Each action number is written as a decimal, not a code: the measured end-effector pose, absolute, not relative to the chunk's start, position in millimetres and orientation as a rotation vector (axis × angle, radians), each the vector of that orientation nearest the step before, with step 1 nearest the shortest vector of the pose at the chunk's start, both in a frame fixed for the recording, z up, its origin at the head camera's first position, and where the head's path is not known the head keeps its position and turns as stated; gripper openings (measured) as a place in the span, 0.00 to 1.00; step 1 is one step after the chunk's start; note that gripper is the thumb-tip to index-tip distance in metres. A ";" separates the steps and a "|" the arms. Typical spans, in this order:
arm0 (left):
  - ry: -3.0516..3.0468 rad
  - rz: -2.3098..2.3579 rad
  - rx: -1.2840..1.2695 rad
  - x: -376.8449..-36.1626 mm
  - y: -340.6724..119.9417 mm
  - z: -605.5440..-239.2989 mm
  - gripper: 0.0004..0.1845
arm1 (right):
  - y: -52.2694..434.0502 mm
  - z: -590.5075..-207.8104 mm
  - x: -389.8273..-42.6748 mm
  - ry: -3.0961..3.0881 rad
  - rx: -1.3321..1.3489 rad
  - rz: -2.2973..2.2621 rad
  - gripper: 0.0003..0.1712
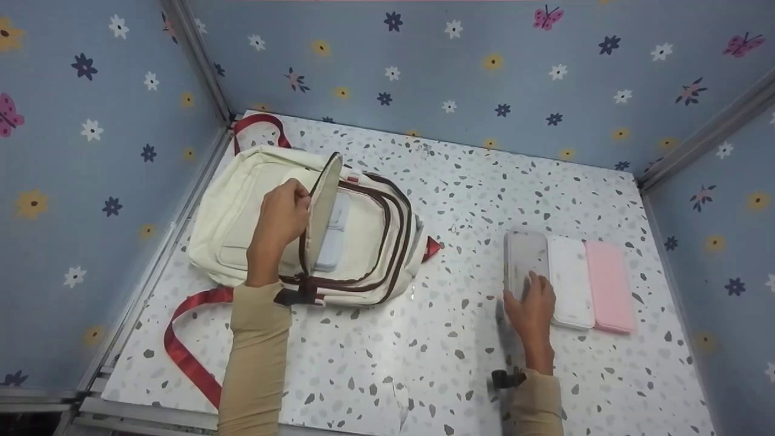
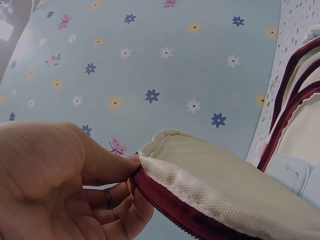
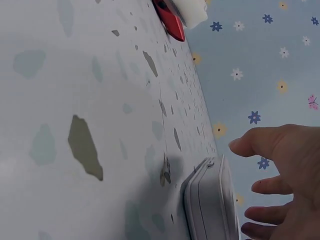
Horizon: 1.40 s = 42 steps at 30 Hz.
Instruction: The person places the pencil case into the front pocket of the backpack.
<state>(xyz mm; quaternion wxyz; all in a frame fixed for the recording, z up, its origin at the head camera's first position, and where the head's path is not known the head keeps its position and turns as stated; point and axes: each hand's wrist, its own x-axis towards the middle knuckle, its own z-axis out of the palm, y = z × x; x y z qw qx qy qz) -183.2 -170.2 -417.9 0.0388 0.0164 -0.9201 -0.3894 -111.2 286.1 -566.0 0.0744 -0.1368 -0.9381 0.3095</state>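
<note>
Three cases (image 1: 571, 287) right of an unzipped backpack (image 1: 363, 239)

Head view: on the speckled table (image 1: 448, 339), the left hand (image 1: 281, 212) pinches the backpack's raised flap (image 1: 324, 203), beside pale blue items (image 1: 330, 249). The right hand (image 1: 531, 312) is at the grey case (image 1: 528, 251), leftmost in the row, next to the white case (image 1: 572, 275) and pink case (image 1: 610, 287).

Left wrist view: thumb and fingers grip the flap's zippered edge.

Right wrist view: fingers spread, holding nothing, near the grey case; whether any fingertip touches it, I cannot tell.
</note>
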 end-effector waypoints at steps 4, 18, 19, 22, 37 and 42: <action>-2.829 -1.189 0.048 -184.1 -169.9 -417.9 0.09 | 291.0 -564.2 -107.0 -2.860 -0.522 0.901 0.42; -2.846 -1.199 0.041 -181.5 -168.0 -416.7 0.10 | 292.4 -560.6 -106.7 -2.912 -0.706 0.950 0.47; -2.846 -1.197 0.036 -181.7 -168.2 -416.9 0.10 | 291.6 -560.1 -106.3 -2.916 -0.721 0.956 0.47; -2.843 -1.193 0.027 -181.9 -168.3 -416.6 0.10 | 288.9 -558.5 -104.3 -2.939 -0.749 0.941 0.48; -2.858 -1.155 0.052 -182.7 -166.8 -415.5 0.10 | 277.0 -560.7 -95.0 -3.039 -0.801 0.910 0.62; -2.859 -1.171 0.042 -182.9 -166.8 -416.6 0.10 | 277.2 -566.9 -92.0 -3.022 -0.837 0.941 0.64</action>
